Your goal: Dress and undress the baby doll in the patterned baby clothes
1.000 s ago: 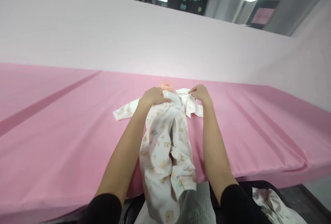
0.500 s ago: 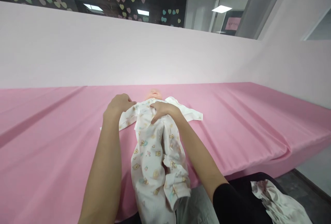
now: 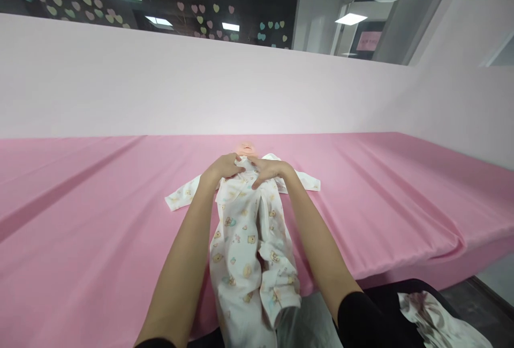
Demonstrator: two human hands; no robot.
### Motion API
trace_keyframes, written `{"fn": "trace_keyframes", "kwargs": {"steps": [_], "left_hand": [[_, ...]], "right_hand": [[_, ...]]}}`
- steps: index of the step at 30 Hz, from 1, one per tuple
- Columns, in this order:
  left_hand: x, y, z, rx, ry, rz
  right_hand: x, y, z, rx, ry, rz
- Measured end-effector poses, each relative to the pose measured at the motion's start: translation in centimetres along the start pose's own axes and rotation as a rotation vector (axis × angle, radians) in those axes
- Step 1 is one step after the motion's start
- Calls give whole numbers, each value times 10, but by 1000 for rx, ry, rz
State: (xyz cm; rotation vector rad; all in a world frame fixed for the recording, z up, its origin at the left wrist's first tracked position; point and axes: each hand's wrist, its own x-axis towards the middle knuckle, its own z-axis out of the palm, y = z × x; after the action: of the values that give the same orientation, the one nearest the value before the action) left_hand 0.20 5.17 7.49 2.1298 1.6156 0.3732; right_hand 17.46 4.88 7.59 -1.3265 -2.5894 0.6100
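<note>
Both hands met on the chest of a white printed baby romper (image 3: 244,230): the left hand (image 3: 222,168) curled, pinching the fabric near the collar, the right hand (image 3: 268,170) lying on it with fingers spread. The romper clothed a doll (image 3: 246,148) lying face up on the pink sheet (image 3: 80,219), its legs trailing over the near edge.

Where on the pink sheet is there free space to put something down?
The pink sheet is bare left of the romper's sleeve, and right of the other sleeve to the wall. Crowded: the middle, where left hand and right hand rest on the romper.
</note>
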Motion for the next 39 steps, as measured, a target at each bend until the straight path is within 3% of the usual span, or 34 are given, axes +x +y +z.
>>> {"fn": "trace_keyframes", "kwargs": {"steps": [3,6,8,9,11,14,15,17,23,27,31,35,39], "left_hand": [[-4,-13,-10,22,19,-61],[-13,-33,-29,264,184,-302],[-21,-42,-42,338,234,-404],[-26,-42,-46,315,203,-390],[-34,-34,-47,224,50,-216],[-43,-4,-29,203,-209,159],[-44,5,-20,249,-254,196],[-48,17,-4,343,-237,170],[-75,13,27,400,-127,110],[-101,12,66,552,118,176],[-115,8,96,433,283,84],[-118,4,100,315,311,30],[-137,1,100,173,363,151]], "right_hand": [[-1,-2,-3,-137,-44,74],[-1,-12,-2,-274,-82,150],[1,-24,2,-361,-116,184],[2,-31,5,-408,-130,191],[5,-44,10,-504,-146,206],[4,-57,14,-569,-163,251],[2,-58,15,-563,-154,272],[-7,-54,20,-535,-101,304],[-54,-31,71,-474,273,206],[-82,-27,105,-387,438,139],[-96,-26,118,-181,552,137],[-96,-25,122,-16,597,179],[-100,-25,123,38,579,242]]}}
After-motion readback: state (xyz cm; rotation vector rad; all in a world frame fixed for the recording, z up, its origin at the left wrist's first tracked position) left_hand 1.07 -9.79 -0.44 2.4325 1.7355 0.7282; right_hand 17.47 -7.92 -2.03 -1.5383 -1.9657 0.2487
